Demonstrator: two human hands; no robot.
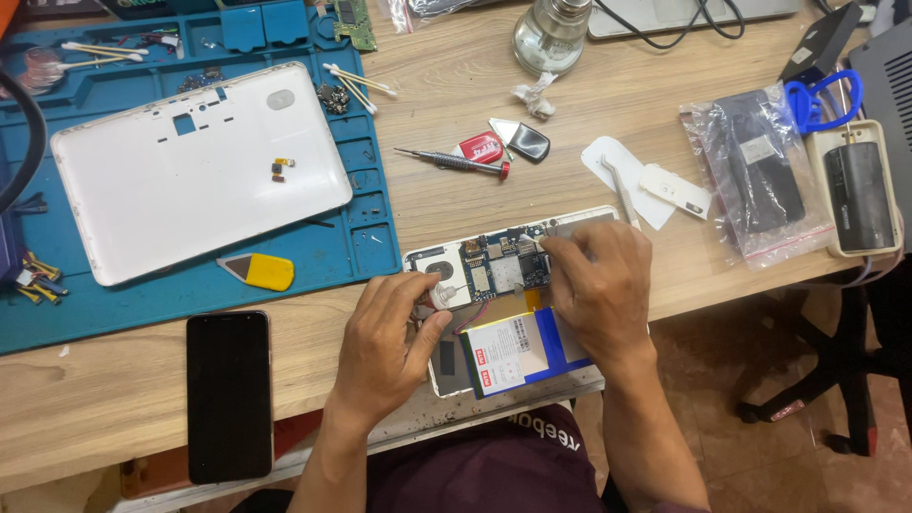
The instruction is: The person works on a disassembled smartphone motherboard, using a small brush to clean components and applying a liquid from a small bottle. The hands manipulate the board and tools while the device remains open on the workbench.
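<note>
An opened tablet (pixel 503 271) lies at the table's near edge, its circuit board and blue-and-white battery (pixel 518 350) exposed. My left hand (pixel 385 342) grips the tablet's left side, thumb near a round white part on the board. My right hand (pixel 598 285) rests over the tablet's right half, fingertips pinched at the top of the circuit board; whether it holds a small tool I cannot tell.
The tablet's white back cover (pixel 199 171) lies on a blue work mat (pixel 190 285) with a yellow pry tool (pixel 261 271). A black phone (pixel 228 394), red-tipped screwdriver (pixel 451 161), tweezers (pixel 622 190), cotton swabs (pixel 356 85), bagged parts (pixel 760 180) and a glass bottle (pixel 551 33) surround.
</note>
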